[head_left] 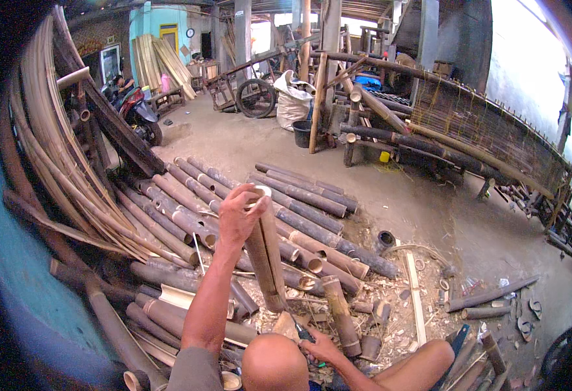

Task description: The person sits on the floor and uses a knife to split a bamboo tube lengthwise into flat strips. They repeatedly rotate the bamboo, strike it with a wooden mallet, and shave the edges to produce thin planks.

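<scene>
My left hand (239, 212) is wrapped round the top rim of a thick bamboo tube (264, 257), which stands nearly upright with a slight tilt. A long dark line, like a split or groove, runs down its side. The tube's lower end is close to a pale wooden block (285, 324); whether they touch I cannot tell. Low in the view, my right hand (323, 347) is closed on a dark-handled tool (303, 333). Its working end points toward the tube's foot and is too small to make out. Another bamboo piece (341, 316) leans just right of it.
Many cut bamboo poles (305, 218) lie in rows ahead. Chips and shavings (390, 313) litter the ground, with a pale slat (415, 296) across them. Long bent strips (58, 143) lean at left. Farther off are a white sack (294, 101), a black bucket (303, 133) and a motorbike (139, 114).
</scene>
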Demonstrator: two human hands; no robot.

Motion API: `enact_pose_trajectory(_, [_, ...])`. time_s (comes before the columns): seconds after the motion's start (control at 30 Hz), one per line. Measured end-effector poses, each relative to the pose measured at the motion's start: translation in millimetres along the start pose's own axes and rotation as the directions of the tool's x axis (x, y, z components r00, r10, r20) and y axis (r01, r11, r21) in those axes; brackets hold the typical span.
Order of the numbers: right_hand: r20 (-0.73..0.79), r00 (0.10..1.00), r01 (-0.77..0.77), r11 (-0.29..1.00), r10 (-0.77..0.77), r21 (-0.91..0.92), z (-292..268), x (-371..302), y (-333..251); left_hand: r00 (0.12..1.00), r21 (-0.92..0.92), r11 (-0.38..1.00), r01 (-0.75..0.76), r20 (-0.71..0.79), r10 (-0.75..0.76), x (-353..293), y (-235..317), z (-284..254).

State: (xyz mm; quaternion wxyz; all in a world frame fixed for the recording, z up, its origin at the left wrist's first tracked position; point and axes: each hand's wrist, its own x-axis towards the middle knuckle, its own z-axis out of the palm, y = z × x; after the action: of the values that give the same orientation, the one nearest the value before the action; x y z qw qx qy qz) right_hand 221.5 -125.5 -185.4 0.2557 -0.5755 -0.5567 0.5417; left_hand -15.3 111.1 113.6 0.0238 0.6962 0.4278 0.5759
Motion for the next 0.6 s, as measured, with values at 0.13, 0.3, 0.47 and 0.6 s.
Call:
enact_pose_trajectory(0.13, [0.117,0.965,-0.262,0.909,0.236,0.324,0.0,-12.6,-36.3,0.997,-0.026,0.997,0.069,-0.031,-0.07,-10.8,2.7,-18.6])
enact_pose_trajectory(0.3, [0.177,0.953,-0.304,0.777,0.248,0.552,12.0,-26.6,-39.1,0.995,0.007,0.998,0.063,-0.076,-0.062,-21.4,13.6,-29.1])
enact_pose_trajectory(0.47, [0.113,0.957,-0.288,0.847,0.266,0.446,4.0,-39.6,-79.3,0.994,0.108,0.99,-0.089,-0.061,0.096,-39.2,41.0,-30.7])
enact_pose_trajectory(0.6, [0.112,0.969,-0.244,0.782,0.22,0.574,-14.9,-53.2,-140.7,0.992,0.092,0.991,-0.095,-0.076,0.102,-58.1,78.1,-30.8])
